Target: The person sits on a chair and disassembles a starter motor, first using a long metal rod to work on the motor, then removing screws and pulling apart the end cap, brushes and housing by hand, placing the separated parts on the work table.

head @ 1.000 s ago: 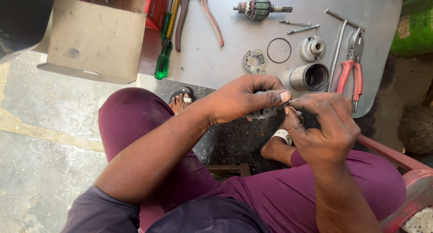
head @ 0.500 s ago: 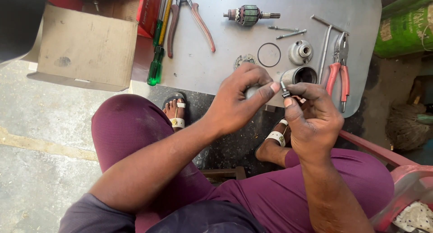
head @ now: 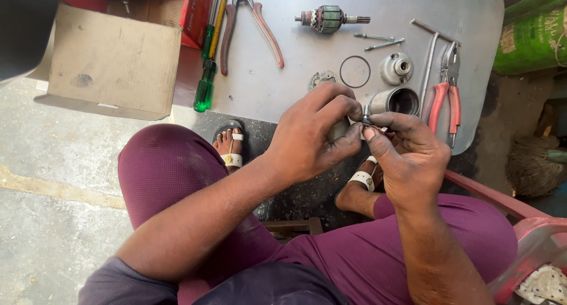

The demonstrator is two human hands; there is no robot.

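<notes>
small metal part [head: 366, 117], centre frame, pinched between both hands | left hand [head: 316, 136] and right hand [head: 407, 157] together, fingertips clamped on it | likely light, rigid, greasy-slippery; best gripped by the sides | metal cylinder housing [head: 394, 101] just behind on bench [head: 283, 86]

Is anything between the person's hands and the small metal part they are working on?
Nothing visible. The left hand and right hand both pinch the small metal part directly, above the near edge of the grey board. The cylinder lies just behind it.
</notes>
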